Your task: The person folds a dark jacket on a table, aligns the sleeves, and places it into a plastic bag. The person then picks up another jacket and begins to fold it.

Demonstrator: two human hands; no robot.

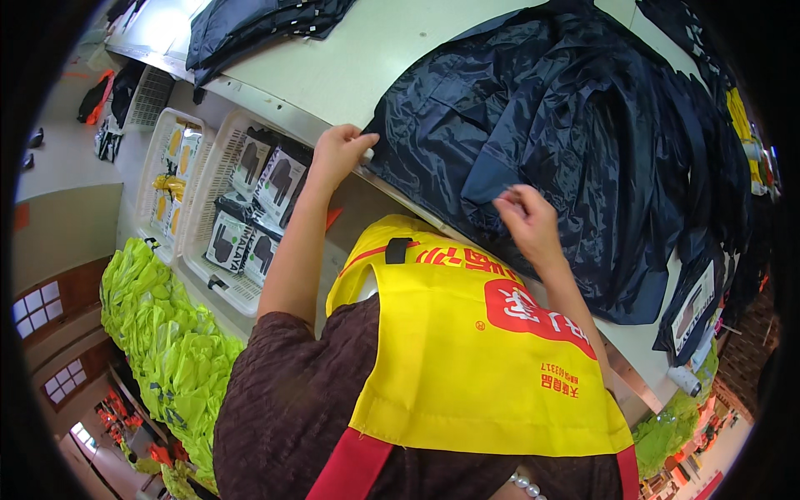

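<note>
A dark navy, shiny jacket (533,125) lies spread over the pale table, its near edge along the table's front. At its left corner is my left hand (340,154), the thumb and fingers closed together. Under those fingertips a small white thing (367,156) shows, too small to name. My right hand (530,222) is over the jacket's near part, beside a matte blue panel (492,177). Its fingers are curled in and slightly blurred, and whatever they hold cannot be made out.
More dark folded garments (262,32) lie at the table's far left. Below the table on the left, white plastic baskets (198,242) hold flat packages. Bright yellow-green garments (171,350) are heaped at lower left. A packaged garment (694,312) and a white roll (685,381) are at right.
</note>
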